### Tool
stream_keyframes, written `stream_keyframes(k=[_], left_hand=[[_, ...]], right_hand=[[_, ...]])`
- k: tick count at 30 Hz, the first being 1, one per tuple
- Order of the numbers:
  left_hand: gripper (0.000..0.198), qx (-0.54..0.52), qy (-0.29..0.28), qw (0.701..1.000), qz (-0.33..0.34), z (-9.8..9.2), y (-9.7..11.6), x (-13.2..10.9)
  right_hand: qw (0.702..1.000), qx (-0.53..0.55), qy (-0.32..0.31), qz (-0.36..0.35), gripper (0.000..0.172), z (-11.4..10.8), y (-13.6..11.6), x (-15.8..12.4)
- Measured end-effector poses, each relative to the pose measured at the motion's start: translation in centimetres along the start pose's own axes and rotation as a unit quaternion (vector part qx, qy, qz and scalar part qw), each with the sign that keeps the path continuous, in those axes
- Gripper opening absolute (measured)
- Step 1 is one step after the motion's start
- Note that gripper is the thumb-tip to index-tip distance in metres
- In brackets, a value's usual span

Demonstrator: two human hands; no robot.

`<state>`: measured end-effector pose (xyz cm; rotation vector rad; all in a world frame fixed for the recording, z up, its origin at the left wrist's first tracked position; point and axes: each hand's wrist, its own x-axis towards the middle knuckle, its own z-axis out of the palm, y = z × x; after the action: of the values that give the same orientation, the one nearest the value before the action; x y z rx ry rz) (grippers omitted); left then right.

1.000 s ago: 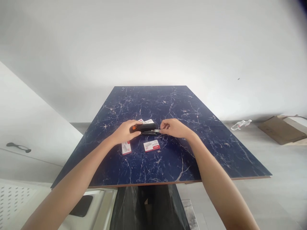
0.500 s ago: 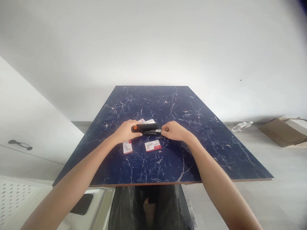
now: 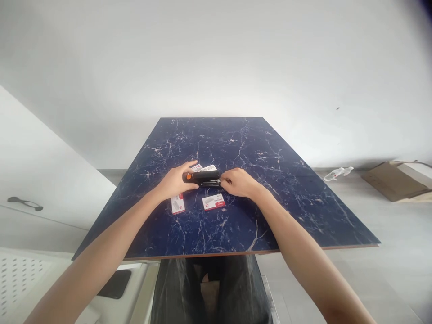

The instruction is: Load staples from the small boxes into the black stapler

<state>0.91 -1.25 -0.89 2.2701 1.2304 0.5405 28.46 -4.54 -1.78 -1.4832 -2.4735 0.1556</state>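
A black stapler (image 3: 203, 176) with an orange button lies at the middle of the dark blue marbled table (image 3: 236, 225). My left hand (image 3: 175, 182) is wrapped round its left end. My right hand (image 3: 239, 183) pinches at its right end, where a thin metal strip shows by the fingertips. Two small red-and-white staple boxes (image 3: 213, 202) (image 3: 177, 204) lie just in front of the stapler. A third box (image 3: 201, 168) lies behind it, partly hidden.
A white cabinet with a dark handle (image 3: 25, 204) stands at the left. On the floor at the right lie a plastic bottle (image 3: 337, 173) and flattened cardboard (image 3: 393, 180). A dark flat object (image 3: 114, 284) lies on a white surface below the table's near edge.
My right hand has moved left, closer against the stapler's right end, and less of the metal strip shows. My left hand keeps its hold.
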Motion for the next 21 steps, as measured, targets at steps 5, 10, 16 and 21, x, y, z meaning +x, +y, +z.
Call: stream_keyframes(k=[5, 10, 16, 21], left_hand=[[0.088, -0.006, -0.006, 1.000, 0.001, 0.03, -0.22, 0.07], [0.081, 0.001, 0.002, 1.000, 0.006, 0.09, -0.25, 0.08], [0.078, 0.005, 0.000, 1.000, 0.002, 0.08, -0.14, 0.10], [0.080, -0.001, 0.002, 1.000, 0.000, 0.12, -0.16, 0.07]], right_hand=[[1.000, -0.005, 0.009, 0.011, 0.025, 0.18, -0.29, 0.02], [0.999, -0.006, 0.006, 0.045, 0.028, 0.27, -0.49, 0.15], [0.997, -0.005, 0.007, 0.072, 0.031, 0.53, -0.59, 0.16], [0.996, -0.006, 0.019, 0.084, 0.034, 0.74, -0.39, 0.15]])
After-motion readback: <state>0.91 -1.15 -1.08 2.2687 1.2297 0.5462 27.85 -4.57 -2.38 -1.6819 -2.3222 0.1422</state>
